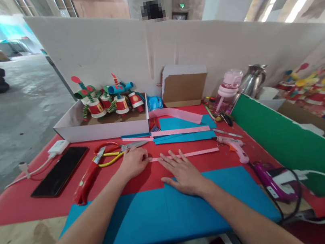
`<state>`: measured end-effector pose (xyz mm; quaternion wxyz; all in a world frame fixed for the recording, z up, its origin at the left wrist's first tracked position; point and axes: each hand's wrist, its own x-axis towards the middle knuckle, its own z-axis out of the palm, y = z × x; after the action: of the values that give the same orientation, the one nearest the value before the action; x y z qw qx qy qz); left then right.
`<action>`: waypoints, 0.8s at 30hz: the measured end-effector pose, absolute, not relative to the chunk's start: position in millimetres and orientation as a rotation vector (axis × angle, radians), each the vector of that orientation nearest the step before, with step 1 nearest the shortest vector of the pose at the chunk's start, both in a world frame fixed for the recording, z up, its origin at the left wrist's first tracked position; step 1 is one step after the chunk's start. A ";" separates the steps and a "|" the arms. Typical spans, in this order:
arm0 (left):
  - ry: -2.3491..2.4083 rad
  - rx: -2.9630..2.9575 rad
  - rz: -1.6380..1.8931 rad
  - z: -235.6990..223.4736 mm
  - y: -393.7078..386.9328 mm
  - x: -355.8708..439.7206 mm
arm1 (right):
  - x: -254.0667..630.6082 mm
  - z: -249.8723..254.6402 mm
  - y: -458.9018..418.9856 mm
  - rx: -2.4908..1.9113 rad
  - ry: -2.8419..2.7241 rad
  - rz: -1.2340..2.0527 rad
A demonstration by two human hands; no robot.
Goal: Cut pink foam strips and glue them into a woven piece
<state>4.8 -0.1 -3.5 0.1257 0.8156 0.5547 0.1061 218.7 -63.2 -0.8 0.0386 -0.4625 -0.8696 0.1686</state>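
A narrow pink paper strip lies crosswise on the red table covering. My left hand is closed, its fingers curled together at the strip's left end. Flat and with fingers spread, my right hand rests palm down, fingertips over the strip and palm over blue sheets. Just behind my left hand are metal scissors and yellow-handled scissors. Blue strips and a wider pink strip lie behind the narrow one. To its right is a pink hot glue gun.
A white box holds several paper-cup figures. At left lie a black phone, a charger and a red-handled tool. A pink bottle, green board and purple power strip with cables stand right.
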 end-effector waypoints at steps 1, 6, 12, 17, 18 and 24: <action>1.629 2.379 0.320 -0.6 -1.7 4.6 | 219.8 -0.6 -63.2 -1.418 -2.667 0.516; 1.631 2.548 0.545 15.3 -28.7 16.8 | 218.9 -2.5 -63.4 -1.418 -2.664 0.494; 1.450 2.721 0.383 -12.8 -77.6 43.2 | 219.9 -11.0 -60.8 -1.389 -2.680 0.417; 1.735 2.744 0.333 -21.9 -86.4 32.7 | 219.9 -9.2 -60.5 -1.417 -2.678 0.460; 1.822 2.713 0.310 -18.7 -84.6 30.1 | 219.8 -8.0 -60.8 -1.421 -2.675 0.469; 1.741 2.711 0.303 -13.0 -73.4 30.9 | 217.5 -3.2 -63.8 -1.439 -2.655 0.496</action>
<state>30.9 -73.4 -13.0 -0.0472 0.8368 0.5374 0.0936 217.5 -63.8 -3.2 0.0406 -0.4698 -0.8669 0.1618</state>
